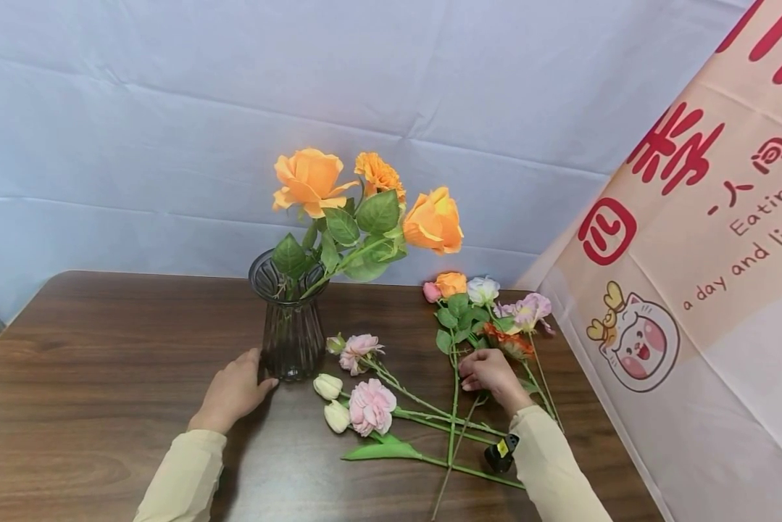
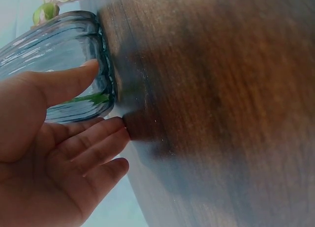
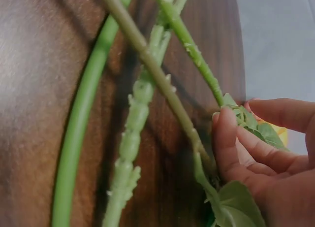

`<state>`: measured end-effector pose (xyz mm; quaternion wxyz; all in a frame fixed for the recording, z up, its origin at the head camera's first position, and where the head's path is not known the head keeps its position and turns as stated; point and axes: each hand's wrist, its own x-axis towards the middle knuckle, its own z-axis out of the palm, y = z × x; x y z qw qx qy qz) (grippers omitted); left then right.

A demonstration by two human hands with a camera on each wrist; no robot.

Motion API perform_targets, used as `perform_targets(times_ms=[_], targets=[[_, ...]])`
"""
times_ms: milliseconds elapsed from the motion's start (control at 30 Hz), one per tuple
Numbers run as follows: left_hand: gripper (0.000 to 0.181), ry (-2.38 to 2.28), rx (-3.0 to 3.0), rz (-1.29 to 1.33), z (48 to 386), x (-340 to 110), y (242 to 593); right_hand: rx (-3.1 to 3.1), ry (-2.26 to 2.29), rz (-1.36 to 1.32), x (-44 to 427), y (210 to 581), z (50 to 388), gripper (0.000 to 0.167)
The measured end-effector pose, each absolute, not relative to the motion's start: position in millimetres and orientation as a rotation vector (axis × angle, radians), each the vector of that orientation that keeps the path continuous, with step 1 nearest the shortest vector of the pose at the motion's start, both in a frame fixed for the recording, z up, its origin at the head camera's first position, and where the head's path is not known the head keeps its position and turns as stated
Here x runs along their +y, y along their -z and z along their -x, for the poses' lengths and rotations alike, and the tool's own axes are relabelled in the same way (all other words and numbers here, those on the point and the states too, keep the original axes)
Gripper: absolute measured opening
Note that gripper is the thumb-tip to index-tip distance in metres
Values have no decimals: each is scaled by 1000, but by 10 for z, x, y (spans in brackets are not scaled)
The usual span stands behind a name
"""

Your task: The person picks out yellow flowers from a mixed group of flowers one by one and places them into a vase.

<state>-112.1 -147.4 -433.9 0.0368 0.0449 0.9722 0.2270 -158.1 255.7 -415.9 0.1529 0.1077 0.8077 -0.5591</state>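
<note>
A dark fluted glass vase (image 1: 291, 341) stands upright on the table, holding two large orange roses (image 1: 309, 181) and a ruffled orange flower (image 1: 379, 174). My left hand (image 1: 233, 388) holds the vase low down; in the left wrist view the thumb lies across the glass (image 2: 74, 54) with the fingers on its other side. My right hand (image 1: 491, 377) is among the loose flowers at the right. Its curled fingertips pinch the green stem (image 3: 197, 54) of a smaller orange rose (image 1: 451, 283), whose leaves show beyond the fingers. The exact contact is partly hidden.
Pink flowers (image 1: 372, 407) and white tulips (image 1: 327, 386) lie before the vase, stems crossing toward the right. A white flower (image 1: 483, 290), a purple flower (image 1: 530, 310) and a dark orange flower (image 1: 511, 342) lie around the right hand. Cloth backdrops (image 1: 169, 145) border the table (image 1: 104, 362).
</note>
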Motion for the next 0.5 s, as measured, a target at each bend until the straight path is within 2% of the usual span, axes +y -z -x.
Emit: perform_targets(times_ms=[500], targets=[[61, -690, 2983, -133, 1118, -1479, 4343, 2294, 1566, -301, 2518, 4214, 1622, 17]])
